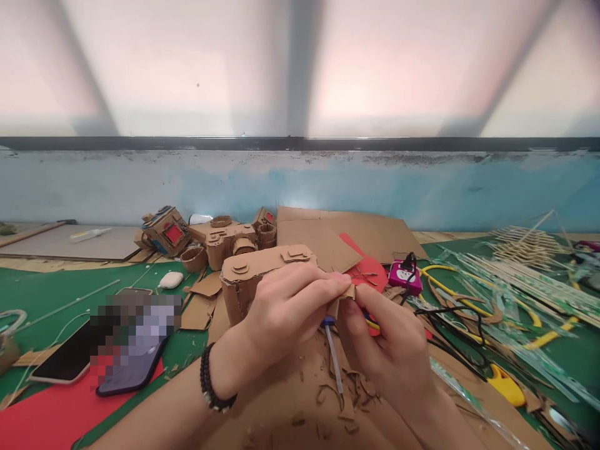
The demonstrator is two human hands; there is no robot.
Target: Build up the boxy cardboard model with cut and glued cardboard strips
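My left hand (285, 306) and my right hand (389, 350) meet in the middle of the view. Both pinch a small cardboard piece (345, 292) between their fingertips. A thin tool (334, 359) with a blue collar and a grey blade hangs down between the two hands; I cannot tell which hand holds it. My left wrist wears a black bead bracelet (209, 382). Just behind my left hand stands a cardboard camera model (262, 269). Cardboard scraps (347, 400) lie on the brown sheet under my hands.
More cardboard camera models (225, 240) and a boxy one with a red panel (166, 231) stand farther back. Two phones (94, 359) lie at left on red paper. A magenta device (405, 275) with black cables, yellow-handled tools (506, 381) and wooden sticks (529, 250) lie to the right.
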